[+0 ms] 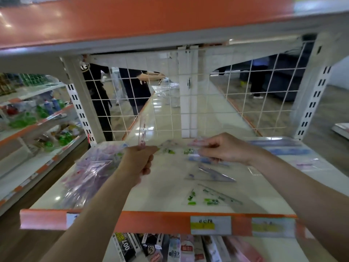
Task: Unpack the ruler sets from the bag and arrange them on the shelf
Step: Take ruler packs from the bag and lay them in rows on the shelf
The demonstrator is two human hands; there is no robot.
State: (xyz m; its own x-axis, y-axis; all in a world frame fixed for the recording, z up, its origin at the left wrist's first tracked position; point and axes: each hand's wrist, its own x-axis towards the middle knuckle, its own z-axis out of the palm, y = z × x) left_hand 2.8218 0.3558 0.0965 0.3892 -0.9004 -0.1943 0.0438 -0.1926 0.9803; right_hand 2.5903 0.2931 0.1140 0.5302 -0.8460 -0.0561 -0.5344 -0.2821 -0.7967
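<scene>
I see a glossy cream shelf [166, 195] with an orange lip. A crinkled clear bag [90, 171] of pink-printed ruler sets lies at its nine o'clock. Flat transparent triangles lie at four o'clock: green-printed triangle [213, 197] nearest, blue-tinted triangle [211, 173] behind. My left grip [138, 161] curls round a clear straight ruler [142, 129] held upright; my right grip [224, 148] pinches a pink-printed strip [196, 143] at two o'clock.

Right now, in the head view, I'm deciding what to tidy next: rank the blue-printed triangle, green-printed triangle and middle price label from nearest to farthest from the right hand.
1. Blue-printed triangle, flat on the shelf just below the right hand.
2. Green-printed triangle, nearer the shelf's front.
3. Middle price label, on the orange front strip.
</scene>
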